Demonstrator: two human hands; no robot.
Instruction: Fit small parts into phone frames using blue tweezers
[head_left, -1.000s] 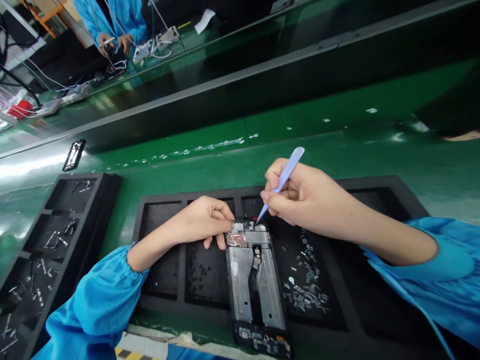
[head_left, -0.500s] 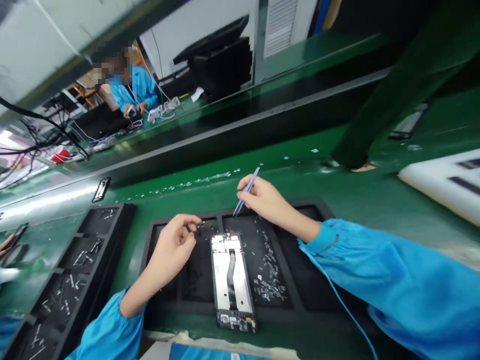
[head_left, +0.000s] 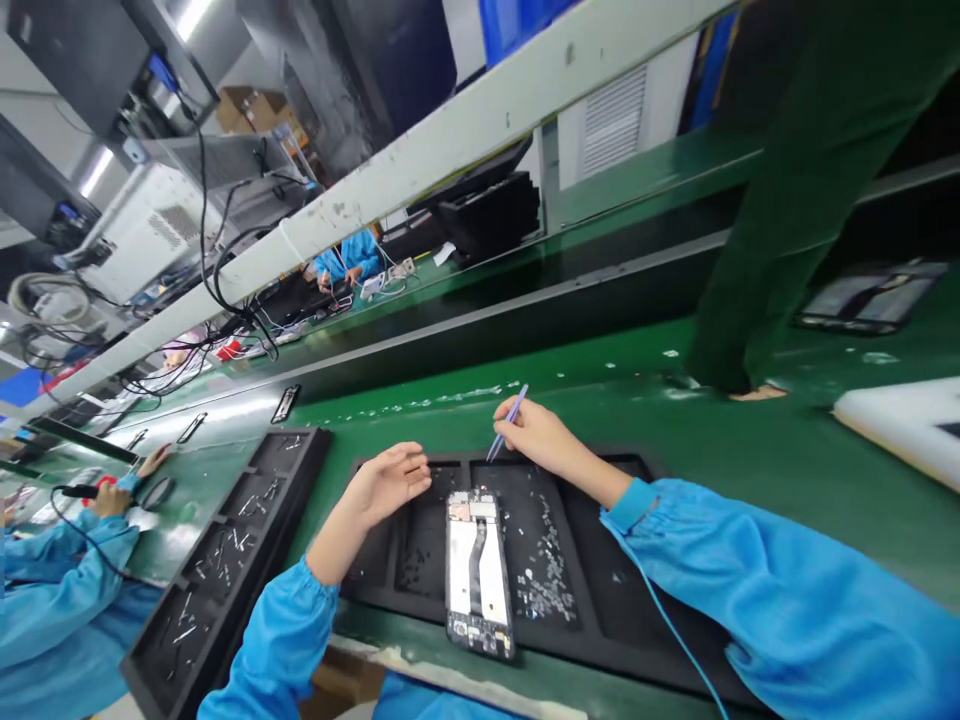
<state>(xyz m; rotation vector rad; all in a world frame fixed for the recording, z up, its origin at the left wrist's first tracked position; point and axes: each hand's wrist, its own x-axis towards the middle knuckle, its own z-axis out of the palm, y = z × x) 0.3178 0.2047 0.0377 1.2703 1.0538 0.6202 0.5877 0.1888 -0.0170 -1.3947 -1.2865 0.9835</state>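
Observation:
An opened phone [head_left: 493, 575], its metal midframe and circuit boards exposed, lies across a black foam tray [head_left: 592, 640]. My right hand [head_left: 534, 432] grips purple tweezers [head_left: 511, 418], whose tips point down over the tray's far side, beyond the phone's top end. To the left of that end, my left hand [head_left: 391, 482] hovers above the tray with its fingers loosely extended and nothing visible in them. Many tiny parts [head_left: 551, 580] are scattered in the compartment right of the phone. Darker bits [head_left: 416, 568] lie in the compartment to its left.
A long compartmented black tray [head_left: 225, 560] with small metal pieces stands at left. A co-worker's hands [head_left: 112, 497] are beyond it. A green post [head_left: 750, 290] rises at right, near a white block [head_left: 907, 430] and another phone [head_left: 870, 297]. A white beam [head_left: 420, 165] crosses overhead.
The camera view has tilted up and swung left. My left hand's fingers have gone from curled near the tray's far edge to extended. My right hand still grips the tweezers.

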